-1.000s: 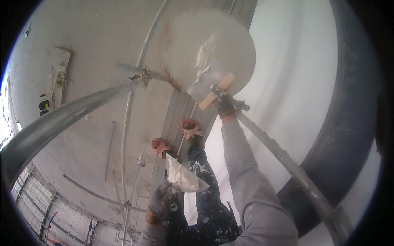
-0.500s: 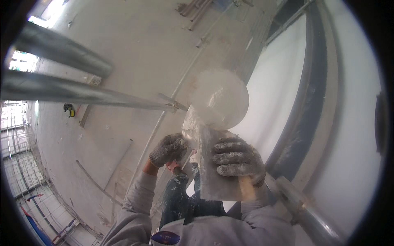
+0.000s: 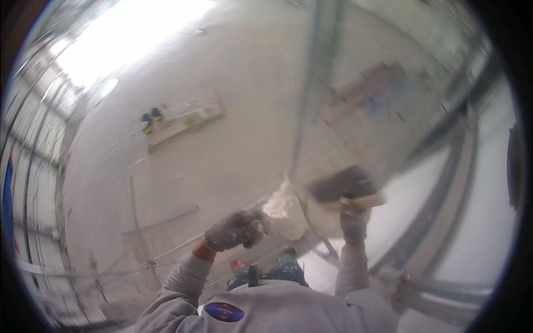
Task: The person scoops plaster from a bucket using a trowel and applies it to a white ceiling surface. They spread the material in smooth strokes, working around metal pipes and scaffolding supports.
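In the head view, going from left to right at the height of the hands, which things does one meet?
Left hand in a dirty work glove → whitish plaster-smeared sheet → right hand in a glove, its grip on a wooden handle under a dark blurred tool → grey metal pipe lower right.

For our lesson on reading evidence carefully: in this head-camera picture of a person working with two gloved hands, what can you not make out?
- Head view, right hand: motion blur smears the dark-bladed tool it grips; its exact kind is unclear.
- Left hand: the pale lump beside it is blurred; touching or apart, cannot tell.
- Two small dark things on the floor: too small to identify.
- Lower body: hidden by the grey sleeves and chest.
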The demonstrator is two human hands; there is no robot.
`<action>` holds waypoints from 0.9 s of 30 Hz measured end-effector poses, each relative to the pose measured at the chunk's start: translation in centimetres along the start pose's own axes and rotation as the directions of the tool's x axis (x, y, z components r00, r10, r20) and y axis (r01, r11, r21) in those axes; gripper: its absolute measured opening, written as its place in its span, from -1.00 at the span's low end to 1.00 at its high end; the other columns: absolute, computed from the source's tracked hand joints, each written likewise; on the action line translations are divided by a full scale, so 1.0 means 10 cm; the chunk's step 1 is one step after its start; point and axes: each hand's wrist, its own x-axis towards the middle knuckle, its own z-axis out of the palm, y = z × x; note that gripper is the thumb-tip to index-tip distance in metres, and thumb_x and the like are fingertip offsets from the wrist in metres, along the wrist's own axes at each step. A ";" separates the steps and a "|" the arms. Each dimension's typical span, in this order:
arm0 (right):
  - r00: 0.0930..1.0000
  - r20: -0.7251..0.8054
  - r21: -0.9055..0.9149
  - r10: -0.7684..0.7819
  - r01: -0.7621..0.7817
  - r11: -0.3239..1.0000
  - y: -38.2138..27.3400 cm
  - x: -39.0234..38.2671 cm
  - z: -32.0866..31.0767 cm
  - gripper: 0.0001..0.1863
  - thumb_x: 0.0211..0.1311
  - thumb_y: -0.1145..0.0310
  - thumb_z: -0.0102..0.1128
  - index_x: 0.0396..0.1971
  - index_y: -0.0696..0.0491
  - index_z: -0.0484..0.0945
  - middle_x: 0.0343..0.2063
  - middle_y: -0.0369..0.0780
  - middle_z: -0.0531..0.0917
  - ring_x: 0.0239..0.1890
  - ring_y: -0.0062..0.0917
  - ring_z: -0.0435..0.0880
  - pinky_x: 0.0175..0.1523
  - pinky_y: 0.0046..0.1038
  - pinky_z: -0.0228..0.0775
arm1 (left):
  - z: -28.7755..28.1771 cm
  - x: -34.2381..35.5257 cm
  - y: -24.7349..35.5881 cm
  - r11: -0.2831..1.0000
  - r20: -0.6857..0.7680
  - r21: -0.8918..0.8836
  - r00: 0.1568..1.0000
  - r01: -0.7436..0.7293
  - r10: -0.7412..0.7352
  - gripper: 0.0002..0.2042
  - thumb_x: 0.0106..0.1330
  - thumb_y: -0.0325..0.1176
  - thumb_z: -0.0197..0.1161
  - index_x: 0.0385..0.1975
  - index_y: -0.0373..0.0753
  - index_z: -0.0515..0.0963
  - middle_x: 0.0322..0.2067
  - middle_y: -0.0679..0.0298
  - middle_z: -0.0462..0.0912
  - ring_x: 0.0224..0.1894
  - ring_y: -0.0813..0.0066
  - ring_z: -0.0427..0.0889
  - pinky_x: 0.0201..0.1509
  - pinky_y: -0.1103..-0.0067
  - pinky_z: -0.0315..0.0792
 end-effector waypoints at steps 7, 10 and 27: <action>0.717 0.638 0.746 0.281 -0.666 0.003 -0.38 -0.55 2.27 -0.52 0.46 -0.08 0.08 0.03 0.06 0.51 -0.33 -0.31 0.65 -0.48 -0.54 0.62 -0.45 -0.41 0.58 | -0.31 -1.41 -0.35 0.966 -0.127 -0.259 0.992 -0.019 -0.014 -0.50 0.41 -0.18 0.32 0.20 -0.40 0.46 -0.29 0.23 0.66 -0.41 0.54 0.62 -0.42 0.59 0.54; 0.444 0.896 0.415 0.008 -0.831 -0.370 -0.75 -1.04 2.93 -0.55 0.46 -0.07 0.09 -0.02 0.04 0.54 -0.26 -0.29 0.63 -0.32 -0.55 0.64 -0.24 -0.43 0.58 | -0.22 -2.02 -0.32 0.957 -0.270 -0.258 0.961 -0.130 0.058 -0.51 0.42 -0.13 0.30 0.17 -0.39 0.48 -0.34 0.26 0.66 -0.47 0.56 0.60 -0.48 0.60 0.51; 0.140 0.989 0.139 -0.038 -0.990 -0.033 -2.32 -1.74 4.01 -0.56 0.50 0.06 0.10 0.18 0.02 0.45 0.00 -0.29 0.59 0.08 -0.49 0.59 0.21 -0.34 0.48 | -0.04 -3.33 -0.27 0.696 -0.637 0.707 -0.313 0.125 0.704 -0.90 0.52 -0.37 0.08 -0.20 -0.25 0.42 -0.43 0.21 0.53 -0.45 0.43 0.55 -0.40 0.53 0.45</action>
